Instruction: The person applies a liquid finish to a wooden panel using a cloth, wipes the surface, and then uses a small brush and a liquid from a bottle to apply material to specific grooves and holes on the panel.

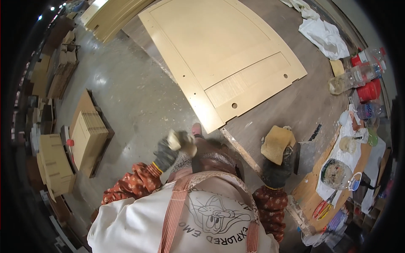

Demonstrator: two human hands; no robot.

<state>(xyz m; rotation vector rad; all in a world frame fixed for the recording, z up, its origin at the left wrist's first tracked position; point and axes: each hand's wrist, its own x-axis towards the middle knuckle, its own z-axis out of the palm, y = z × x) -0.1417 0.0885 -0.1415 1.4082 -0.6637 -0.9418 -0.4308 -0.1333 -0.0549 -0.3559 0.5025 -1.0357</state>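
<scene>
In my right hand (277,165), gloved in dark grey, is a tan sponge (277,144) with rounded corners. The hand is closed around it, over the near part of the brown worktable (270,103). My left hand (172,148) hangs in the air in front of my body, left of the table edge. Its dark glove has pale, whitish areas at the finger end; blur hides whether it holds anything. Nearest to both hands lies a cream door panel (211,42), flat on the table, with grooved frame lines and two round holes near its close edge.
Along the table's right side are plastic bottles (346,81), a white cloth (325,38), a clear tub (336,174) and scissors (325,206) on a board. Stacked panels (90,137) stand on the floor at left, and more cream panels (112,17) lie at the far left.
</scene>
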